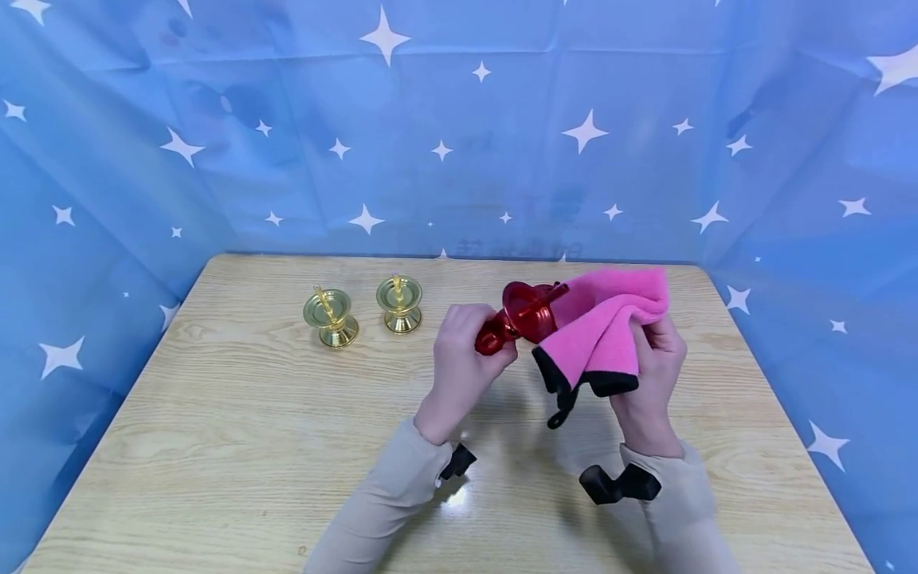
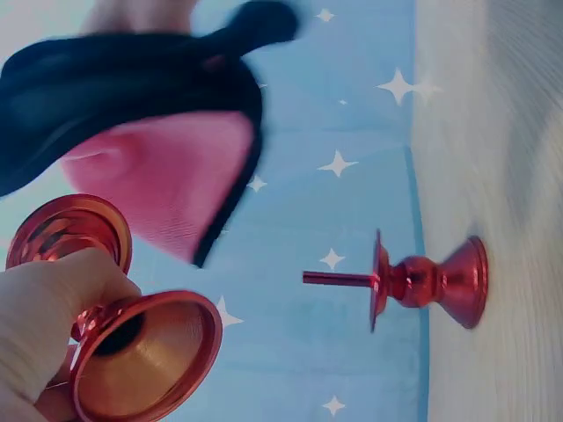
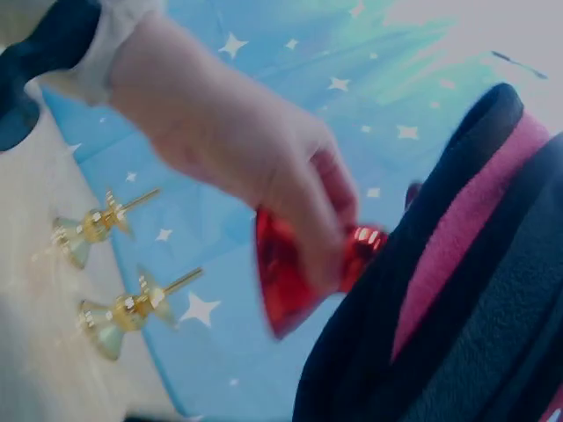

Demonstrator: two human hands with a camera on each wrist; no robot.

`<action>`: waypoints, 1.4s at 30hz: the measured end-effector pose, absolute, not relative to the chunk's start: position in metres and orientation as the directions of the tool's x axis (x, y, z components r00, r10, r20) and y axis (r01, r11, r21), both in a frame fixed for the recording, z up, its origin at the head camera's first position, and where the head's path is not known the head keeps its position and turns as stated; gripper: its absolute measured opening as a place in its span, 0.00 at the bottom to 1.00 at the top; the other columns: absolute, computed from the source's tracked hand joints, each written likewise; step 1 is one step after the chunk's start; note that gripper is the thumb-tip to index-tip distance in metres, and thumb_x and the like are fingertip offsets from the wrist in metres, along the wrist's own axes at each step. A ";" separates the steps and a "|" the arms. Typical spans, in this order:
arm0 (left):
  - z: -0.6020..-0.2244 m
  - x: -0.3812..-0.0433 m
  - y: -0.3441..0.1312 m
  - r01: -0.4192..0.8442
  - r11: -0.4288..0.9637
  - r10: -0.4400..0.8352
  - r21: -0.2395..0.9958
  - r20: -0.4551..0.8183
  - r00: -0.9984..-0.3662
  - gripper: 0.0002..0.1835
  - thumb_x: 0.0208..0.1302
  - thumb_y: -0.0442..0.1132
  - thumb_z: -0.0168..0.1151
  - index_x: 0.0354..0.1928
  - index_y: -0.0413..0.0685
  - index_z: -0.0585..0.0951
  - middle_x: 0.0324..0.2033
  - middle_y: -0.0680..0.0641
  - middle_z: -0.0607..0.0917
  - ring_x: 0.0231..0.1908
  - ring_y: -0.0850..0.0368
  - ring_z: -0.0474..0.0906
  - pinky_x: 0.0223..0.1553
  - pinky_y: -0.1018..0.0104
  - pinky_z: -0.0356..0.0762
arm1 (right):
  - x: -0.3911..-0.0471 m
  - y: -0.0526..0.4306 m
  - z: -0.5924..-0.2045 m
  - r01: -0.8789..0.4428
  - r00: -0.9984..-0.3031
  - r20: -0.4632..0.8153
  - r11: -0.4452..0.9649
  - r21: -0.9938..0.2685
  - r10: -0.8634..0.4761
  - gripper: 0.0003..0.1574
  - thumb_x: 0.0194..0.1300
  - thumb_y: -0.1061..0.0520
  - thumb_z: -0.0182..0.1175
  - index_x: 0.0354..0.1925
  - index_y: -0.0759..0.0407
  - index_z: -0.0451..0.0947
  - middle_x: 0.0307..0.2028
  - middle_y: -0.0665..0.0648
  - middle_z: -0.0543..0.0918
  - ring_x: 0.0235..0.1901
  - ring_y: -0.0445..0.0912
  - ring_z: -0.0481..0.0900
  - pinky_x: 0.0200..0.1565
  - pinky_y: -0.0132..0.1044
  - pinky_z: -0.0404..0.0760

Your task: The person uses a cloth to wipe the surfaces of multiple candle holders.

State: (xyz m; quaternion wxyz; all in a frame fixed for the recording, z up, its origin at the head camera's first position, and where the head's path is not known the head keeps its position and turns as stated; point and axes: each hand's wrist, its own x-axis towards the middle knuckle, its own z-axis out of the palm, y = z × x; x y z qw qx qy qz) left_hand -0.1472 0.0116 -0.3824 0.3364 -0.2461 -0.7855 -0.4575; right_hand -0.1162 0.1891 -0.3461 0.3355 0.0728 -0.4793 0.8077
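My left hand (image 1: pixel 462 351) grips a shiny red candlestick (image 1: pixel 493 335) by its stem, tilted sideways above the table. In the left wrist view its flared hollow base (image 2: pixel 149 356) faces the camera. Bunched in my right hand (image 1: pixel 658 371) is a pink cloth (image 1: pixel 598 339) with black edging and a small hanging loop. The cloth lies close beside the candlestick's dish end and overlaps it in the right wrist view. A second red candlestick (image 2: pixel 413 281) with a spike stands upright on the table, mostly hidden behind the held one in the head view.
Two gold candlesticks, one at the left (image 1: pixel 333 317) and one nearer the middle (image 1: pixel 400 303), stand at the back of the wooden table (image 1: pixel 215 414). A blue curtain (image 1: pixel 308 143) with white stars hangs behind and around the table.
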 end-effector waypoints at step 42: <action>-0.383 -0.146 0.010 0.750 0.424 0.104 0.509 0.795 -0.598 0.11 0.39 0.32 0.68 0.28 0.42 0.78 0.26 0.48 0.80 0.31 0.54 0.71 0.33 0.65 0.69 | -0.116 0.179 -0.354 -0.711 -0.438 0.894 0.647 -0.277 -0.098 0.16 0.56 0.70 0.50 0.31 0.61 0.85 0.31 0.66 0.75 0.32 0.58 0.69 0.30 0.40 0.63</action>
